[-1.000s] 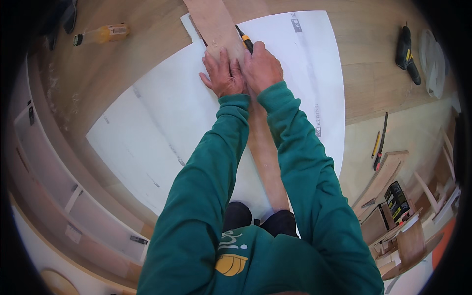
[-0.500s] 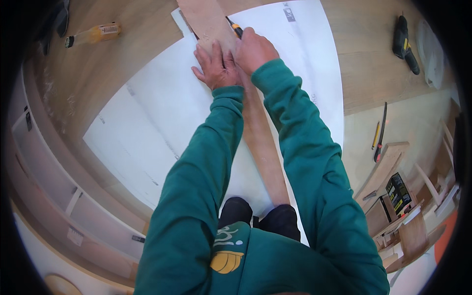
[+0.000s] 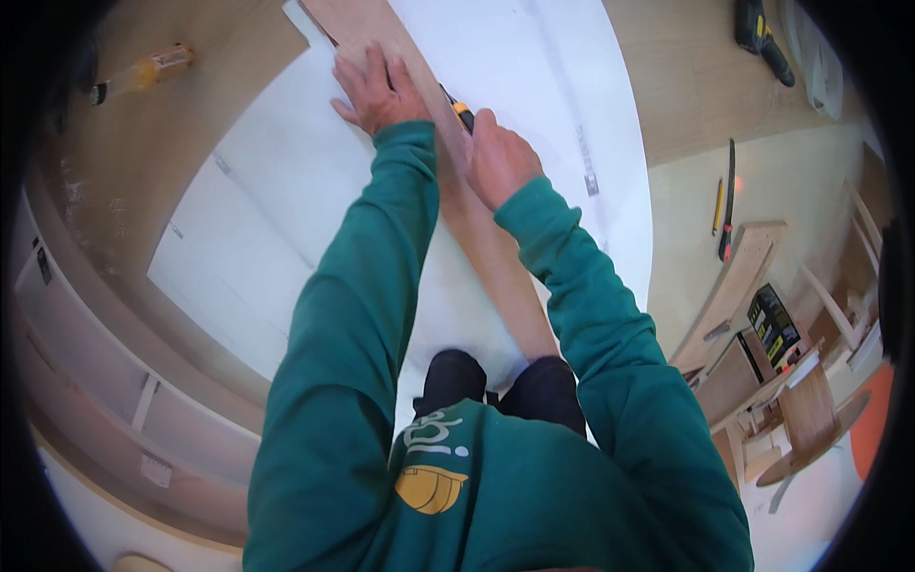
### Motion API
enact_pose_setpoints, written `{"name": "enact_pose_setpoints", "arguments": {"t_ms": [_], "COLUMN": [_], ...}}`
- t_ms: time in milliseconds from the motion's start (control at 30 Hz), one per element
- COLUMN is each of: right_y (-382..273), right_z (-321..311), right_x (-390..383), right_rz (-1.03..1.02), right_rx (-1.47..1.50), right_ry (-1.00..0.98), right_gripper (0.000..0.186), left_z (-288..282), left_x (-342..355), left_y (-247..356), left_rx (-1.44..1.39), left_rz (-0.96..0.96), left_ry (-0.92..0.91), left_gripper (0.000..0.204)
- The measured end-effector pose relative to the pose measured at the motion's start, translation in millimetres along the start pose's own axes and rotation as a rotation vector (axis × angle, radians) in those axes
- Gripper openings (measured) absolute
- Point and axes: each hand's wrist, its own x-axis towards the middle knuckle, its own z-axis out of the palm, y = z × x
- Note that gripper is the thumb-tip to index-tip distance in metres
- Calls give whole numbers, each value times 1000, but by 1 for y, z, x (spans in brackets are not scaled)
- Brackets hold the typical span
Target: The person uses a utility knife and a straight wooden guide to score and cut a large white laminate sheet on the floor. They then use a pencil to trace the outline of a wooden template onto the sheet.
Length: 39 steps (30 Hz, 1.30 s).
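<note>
A long brown wooden board (image 3: 481, 253) lies over a large white sheet (image 3: 558, 91) on the floor, running from my knees to the far edge. Pressed onto the board at its left side, my left hand (image 3: 379, 91) has its fingers spread. My right hand (image 3: 502, 159) grips an orange and black utility knife (image 3: 463, 113) at the board's right edge. The knife's tip points away from me, along that edge. Whether the blade touches the sheet I cannot tell.
Far left lies a bottle of yellowish liquid (image 3: 148, 72). A power drill (image 3: 762, 43) rests far right. Nearer on the right are a yellow pencil (image 3: 718, 207), a handsaw (image 3: 729, 195), and wood offcuts (image 3: 734, 286). A long framed panel (image 3: 133, 381) runs along the left.
My right hand and the knife have come toward me along the board's right edge. The left hand stays at about the same place on the board. The whole view has shifted slightly.
</note>
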Motion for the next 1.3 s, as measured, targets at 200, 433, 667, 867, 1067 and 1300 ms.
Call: {"name": "enact_pose_setpoints", "arguments": {"t_ms": [200, 433, 667, 867, 1067, 1300], "right_y": [46, 93, 125, 138, 151, 166], "right_z": [26, 52, 72, 78, 83, 89], "right_x": [-108, -201, -262, -293, -317, -338], "right_rz": [142, 310, 377, 478, 504, 485], "right_rx": [-20, -88, -90, -6, -24, -86], "right_ry": [-61, -168, -200, -211, -235, -274], "right_gripper": [21, 22, 23, 23, 21, 21], "left_z": [1, 2, -2, -3, -3, 0], "left_x": [0, 2, 0, 1, 1, 1], "left_y": [2, 0, 0, 1, 2, 0], "left_rx": [-7, 35, -28, -17, 3, -1], "left_rz": [20, 56, 94, 50, 31, 57], "left_ry": [51, 33, 39, 34, 9, 49], "left_gripper": [43, 46, 44, 44, 44, 44]}}
